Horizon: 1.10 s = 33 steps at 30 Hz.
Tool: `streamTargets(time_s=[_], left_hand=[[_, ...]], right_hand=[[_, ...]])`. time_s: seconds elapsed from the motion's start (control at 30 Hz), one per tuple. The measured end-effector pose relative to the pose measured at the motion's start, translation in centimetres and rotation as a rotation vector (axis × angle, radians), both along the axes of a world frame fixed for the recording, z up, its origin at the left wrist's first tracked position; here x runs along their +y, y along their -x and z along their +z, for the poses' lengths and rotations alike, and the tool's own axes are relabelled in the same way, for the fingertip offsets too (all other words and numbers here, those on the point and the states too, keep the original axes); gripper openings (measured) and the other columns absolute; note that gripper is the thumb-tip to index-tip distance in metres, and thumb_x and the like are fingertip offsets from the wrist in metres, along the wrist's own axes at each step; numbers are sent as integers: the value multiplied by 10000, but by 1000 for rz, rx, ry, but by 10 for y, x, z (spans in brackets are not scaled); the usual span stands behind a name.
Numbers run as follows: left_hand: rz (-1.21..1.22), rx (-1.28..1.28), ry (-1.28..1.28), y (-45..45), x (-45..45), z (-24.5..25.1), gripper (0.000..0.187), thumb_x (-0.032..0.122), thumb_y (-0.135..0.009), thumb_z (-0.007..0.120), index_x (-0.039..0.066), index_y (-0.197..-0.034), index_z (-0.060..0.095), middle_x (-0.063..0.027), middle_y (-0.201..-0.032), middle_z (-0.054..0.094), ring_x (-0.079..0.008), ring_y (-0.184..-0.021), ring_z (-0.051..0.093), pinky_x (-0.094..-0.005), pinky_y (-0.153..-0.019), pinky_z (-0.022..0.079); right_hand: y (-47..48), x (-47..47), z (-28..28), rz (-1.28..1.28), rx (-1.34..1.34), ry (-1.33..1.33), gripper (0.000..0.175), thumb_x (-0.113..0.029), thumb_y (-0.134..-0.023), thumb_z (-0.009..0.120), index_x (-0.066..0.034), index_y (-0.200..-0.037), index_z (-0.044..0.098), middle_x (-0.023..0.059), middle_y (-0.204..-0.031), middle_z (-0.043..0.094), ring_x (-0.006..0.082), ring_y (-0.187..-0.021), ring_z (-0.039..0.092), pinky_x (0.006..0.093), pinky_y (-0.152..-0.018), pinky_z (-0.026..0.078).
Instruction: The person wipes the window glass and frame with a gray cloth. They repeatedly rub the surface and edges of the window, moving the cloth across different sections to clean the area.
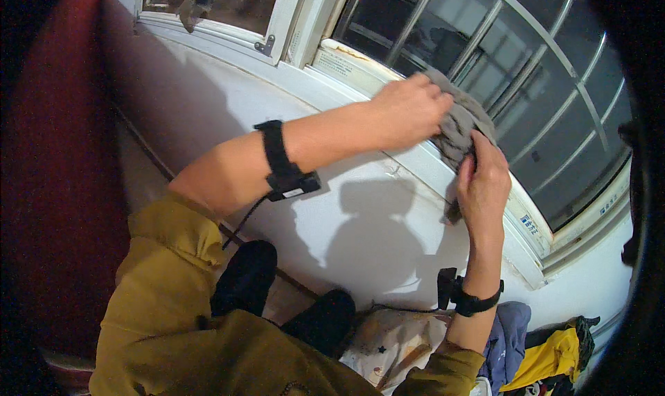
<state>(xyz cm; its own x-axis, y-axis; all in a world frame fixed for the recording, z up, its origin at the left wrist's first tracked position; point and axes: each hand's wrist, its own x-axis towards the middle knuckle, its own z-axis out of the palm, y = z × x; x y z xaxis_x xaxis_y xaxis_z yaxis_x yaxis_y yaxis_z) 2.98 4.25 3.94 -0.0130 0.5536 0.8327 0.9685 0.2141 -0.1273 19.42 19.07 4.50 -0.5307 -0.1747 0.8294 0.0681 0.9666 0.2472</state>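
A crumpled grey cloth is bunched between my two hands, in front of the lower frame of a barred window. My left hand grips its left side, fingers curled over the top. Around its lower right side my right hand closes with thumb and fingers. A loose end of the cloth hangs below, beside my right wrist. The cloth overlaps the white window frame and part of the glass; whether it touches the glass I cannot tell.
A second window panel is at the upper left. Dark red fabric hangs along the left side. At lower right lie a patterned bag, purple-grey clothing and a yellow garment. A cable runs to my right wrist strap.
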Motion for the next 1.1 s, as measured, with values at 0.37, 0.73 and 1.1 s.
streamTargets(time_s=[0.37, 0.73, 1.1], left_hand=[[199, -96, -22, 44, -81, 6, 537, 210, -831, 749, 8, -1309, 609, -208, -1170, 689, -385, -1144, 627, -480, -954, 537], [356, 17, -110, -11, -23, -15, 739, 564, -849, 727, 235, -1480, 531, -323, -1408, 479, -499, -1249, 481, -600, -953, 455], [-45, 223, -33, -51, 66, 5, 584, 368, -790, 818, 209, -1320, 629, -146, -1170, 607, -357, -1105, 580, -488, -851, 491]], right_hand=[[-17, 5, -17, 57, 97, 82, 194, -96, -872, 664, -27, -1050, 702, 152, -999, 704, 332, -949, 653, 446, -908, 471], [-29, 31, -54, -162, 188, 10, 190, -260, -936, 643, -72, -948, 670, 115, -886, 643, 325, -843, 594, 444, -780, 436], [-23, 33, -61, -140, 279, 3, 294, -320, -963, 593, -35, -1014, 643, 139, -909, 624, 344, -850, 585, 453, -791, 417]])
